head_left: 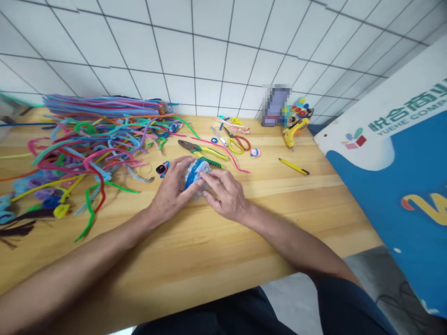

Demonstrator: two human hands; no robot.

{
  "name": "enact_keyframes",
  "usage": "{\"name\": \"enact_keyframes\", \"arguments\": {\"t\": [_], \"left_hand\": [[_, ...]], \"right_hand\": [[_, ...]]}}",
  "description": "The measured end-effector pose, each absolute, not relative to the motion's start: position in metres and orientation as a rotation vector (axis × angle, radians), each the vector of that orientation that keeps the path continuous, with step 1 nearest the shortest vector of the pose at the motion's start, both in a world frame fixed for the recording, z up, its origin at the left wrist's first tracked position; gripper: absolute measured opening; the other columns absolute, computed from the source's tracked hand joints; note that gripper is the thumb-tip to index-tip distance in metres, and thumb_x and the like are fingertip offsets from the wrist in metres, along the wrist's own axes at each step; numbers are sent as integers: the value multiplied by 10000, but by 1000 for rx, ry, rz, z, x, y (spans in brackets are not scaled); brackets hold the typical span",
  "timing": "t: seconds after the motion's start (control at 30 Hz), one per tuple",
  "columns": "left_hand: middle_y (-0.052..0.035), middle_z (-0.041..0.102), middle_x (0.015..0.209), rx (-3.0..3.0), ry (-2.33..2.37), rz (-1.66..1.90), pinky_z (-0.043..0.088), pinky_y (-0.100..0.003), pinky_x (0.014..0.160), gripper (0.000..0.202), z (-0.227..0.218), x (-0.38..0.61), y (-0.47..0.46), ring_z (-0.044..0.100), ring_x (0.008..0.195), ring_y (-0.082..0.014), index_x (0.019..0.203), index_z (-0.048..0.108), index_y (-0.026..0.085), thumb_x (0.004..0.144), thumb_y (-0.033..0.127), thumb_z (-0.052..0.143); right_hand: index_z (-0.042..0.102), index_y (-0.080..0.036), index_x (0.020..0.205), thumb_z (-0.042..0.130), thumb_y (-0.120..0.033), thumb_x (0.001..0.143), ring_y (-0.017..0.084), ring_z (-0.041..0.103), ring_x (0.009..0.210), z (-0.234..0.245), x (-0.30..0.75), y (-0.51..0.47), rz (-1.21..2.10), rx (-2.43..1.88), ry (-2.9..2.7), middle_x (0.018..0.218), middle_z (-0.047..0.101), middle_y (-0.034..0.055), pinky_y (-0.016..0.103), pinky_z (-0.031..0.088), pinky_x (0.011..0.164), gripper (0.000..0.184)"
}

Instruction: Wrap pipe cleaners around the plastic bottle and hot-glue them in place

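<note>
Between my two hands is a small rounded piece in blue, white and lilac fuzzy strips (197, 172), perhaps made of pipe cleaners. My left hand (174, 183) wraps around its left side, thumb along the near edge. The fingertips of my right hand (226, 193) press on its right side, and part of the piece is hidden under them. Just beyond lie pliers (206, 151) with green and yellow handles. Left of my left hand sits a small dark-faced piece with a blue and pink rim (162, 169).
A tangle of coloured pipe cleaners (87, 153) covers the table's left side, with a straight bundle (108, 105) behind. Scissors (238, 142), a small pink and blue piece (255, 152), a yellow cutter knife (294, 166) and a yellow glue gun (293, 132) lie right. A blue printed board (391, 172) borders the table.
</note>
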State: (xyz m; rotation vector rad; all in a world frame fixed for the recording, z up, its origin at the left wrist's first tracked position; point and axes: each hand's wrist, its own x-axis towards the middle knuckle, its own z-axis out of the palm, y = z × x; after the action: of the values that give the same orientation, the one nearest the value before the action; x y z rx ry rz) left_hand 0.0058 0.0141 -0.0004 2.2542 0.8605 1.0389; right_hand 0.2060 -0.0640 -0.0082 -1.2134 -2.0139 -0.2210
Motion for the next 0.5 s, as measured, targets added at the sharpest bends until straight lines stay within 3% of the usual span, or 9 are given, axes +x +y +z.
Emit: {"name": "enact_keyframes", "arguments": {"t": [0.2, 0.5], "left_hand": [[-134, 563, 1454, 2291, 819, 1005, 488, -541, 1193, 512, -1, 2, 17, 549, 1386, -314, 1494, 475, 260, 1052, 504, 563], [-129, 614, 1392, 2182, 827, 1078, 508, -574, 1145, 477, -3, 3, 17, 597, 1315, -335, 1421, 549, 260, 1032, 533, 593]], "right_hand": [[650, -187, 1432, 591, -304, 1036, 237, 672, 1180, -8, 205, -64, -219, -1252, -2026, 1268, 693, 142, 382, 616, 1029, 417], [691, -175, 1384, 579, -320, 1056, 216, 682, 1199, -3, 205, -62, -253, -1232, -2036, 1235, 722, 137, 362, 605, 1055, 375]]}}
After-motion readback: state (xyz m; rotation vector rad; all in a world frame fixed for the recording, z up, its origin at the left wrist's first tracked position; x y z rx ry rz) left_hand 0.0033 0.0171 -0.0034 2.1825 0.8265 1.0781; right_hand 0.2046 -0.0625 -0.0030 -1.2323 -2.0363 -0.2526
